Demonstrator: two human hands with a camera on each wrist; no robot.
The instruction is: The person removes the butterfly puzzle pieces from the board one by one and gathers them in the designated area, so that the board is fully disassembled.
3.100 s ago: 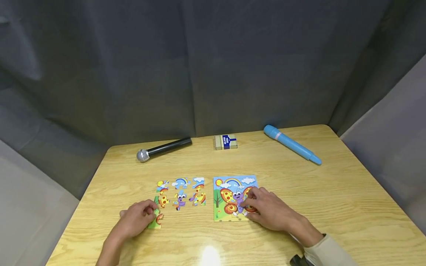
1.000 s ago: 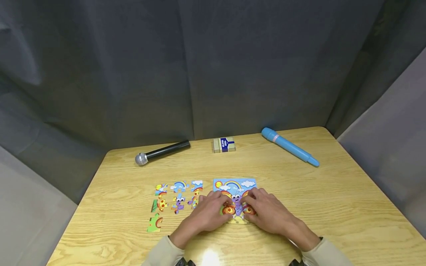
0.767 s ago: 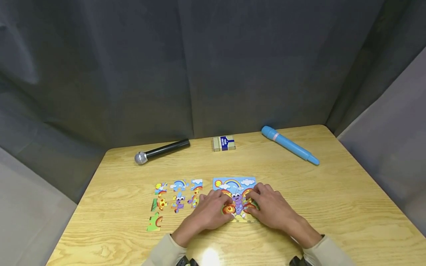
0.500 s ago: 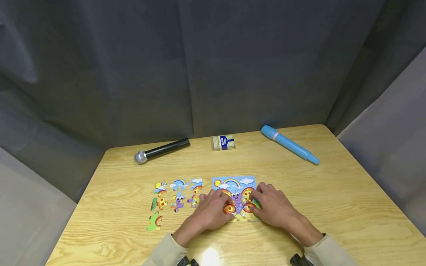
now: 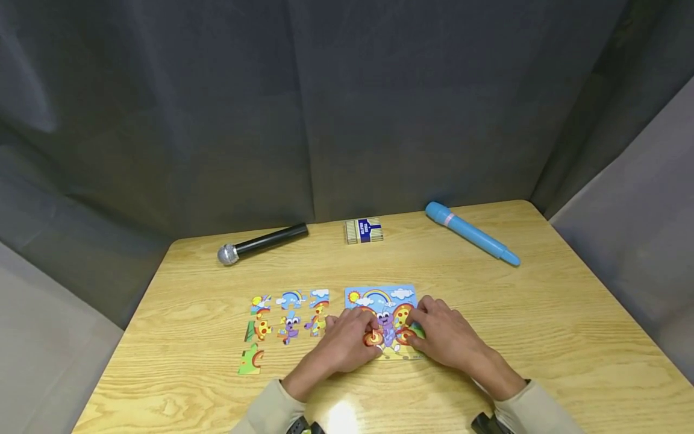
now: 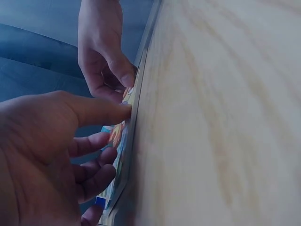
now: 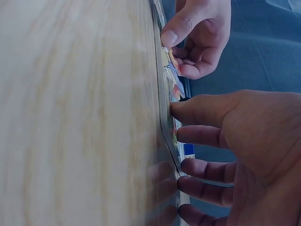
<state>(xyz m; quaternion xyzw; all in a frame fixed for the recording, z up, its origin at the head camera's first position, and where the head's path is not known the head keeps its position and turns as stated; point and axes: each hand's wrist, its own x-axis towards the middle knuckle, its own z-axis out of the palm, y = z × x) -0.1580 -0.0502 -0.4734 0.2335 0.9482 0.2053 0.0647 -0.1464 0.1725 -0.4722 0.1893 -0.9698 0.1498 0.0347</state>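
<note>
A square butterfly jigsaw puzzle lies flat on the table, its lower corners partly behind the hands. My left hand is over its left side, and thumb and index finger pinch a puzzle piece with an orange swirl. In the right wrist view that piece looks slightly raised from the board. My right hand rests at the puzzle's right side with fairly straight fingers; thumb and index finger touch its surface, and the other fingertips rest at its edge and on the table.
Several loose puzzle pieces lie in rows left of the board. Farther back are a black microphone, a box of sticks and a blue microphone-shaped marker. A dark curtain hangs behind the wooden table.
My left hand has left the loose pieces and come right onto the puzzle, where an orange piece now tilts up. My right hand has shifted slightly right.
</note>
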